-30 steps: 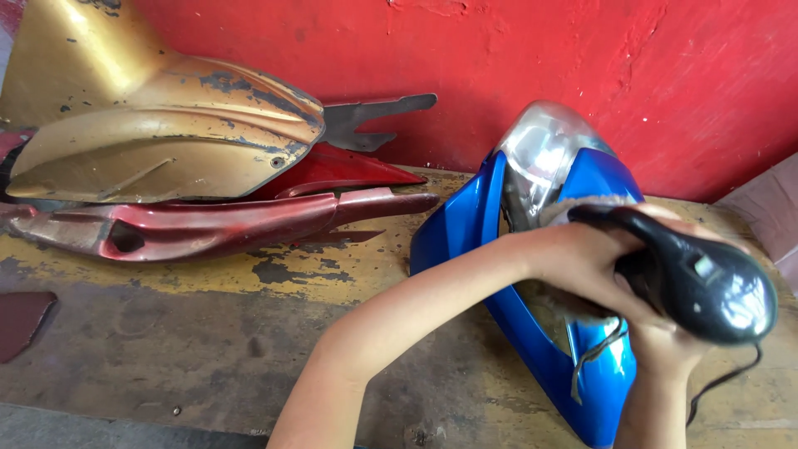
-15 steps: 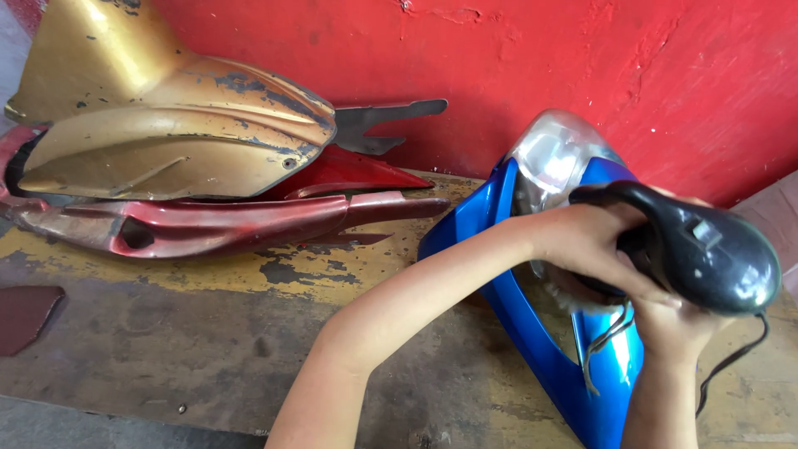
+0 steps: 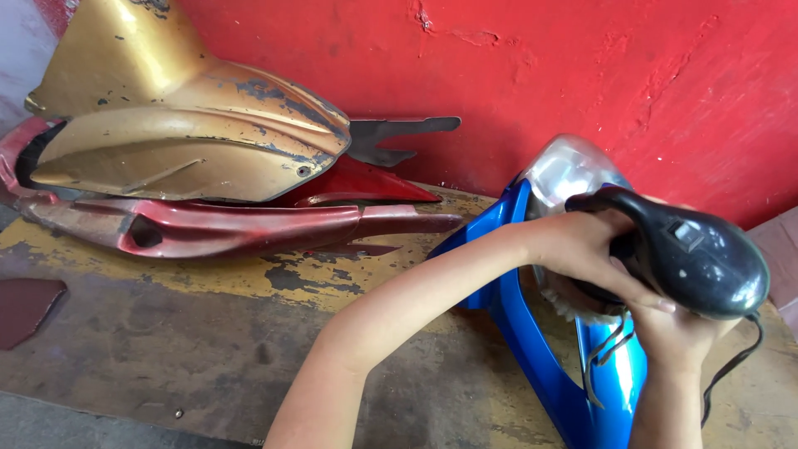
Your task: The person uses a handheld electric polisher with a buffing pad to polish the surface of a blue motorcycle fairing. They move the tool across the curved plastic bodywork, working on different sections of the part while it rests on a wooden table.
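Head view, only one. No packages, labels or signs readable; black polisher (image 3: 698,258) has a small square switch on top of its housing, nothing else marked.

Left hand (image 3: 582,249) at about 3 o'clock of frame, fingers wrapped closed around the polisher's front handle. Right hand (image 3: 673,333) at 4 o'clock, under the machine body, fingers curled up around it, so closed grip too. Both hands carry the same tool.

Polisher sits on the blue scooter front fairing (image 3: 540,349), pad fringe touching the panel just below the clear headlight lens (image 3: 565,170). Black cord (image 3: 731,370) drops from the tool at 4 o'clock, past the right wrist.

Fairing lies tilted on the worn yellow-painted workbench (image 3: 208,333), nose end toward 5 o'clock, lens end against the red wall (image 3: 582,75).

At 10 o'clock: gold body panel (image 3: 191,141), paint chipped, stacked on dark red panels (image 3: 249,224). Grey bracket-shaped plate (image 3: 391,137) leans on the wall at 12 o'clock, just beside the gold one. Small maroon piece (image 3: 25,308) at 9 o'clock, well apart from the hands.
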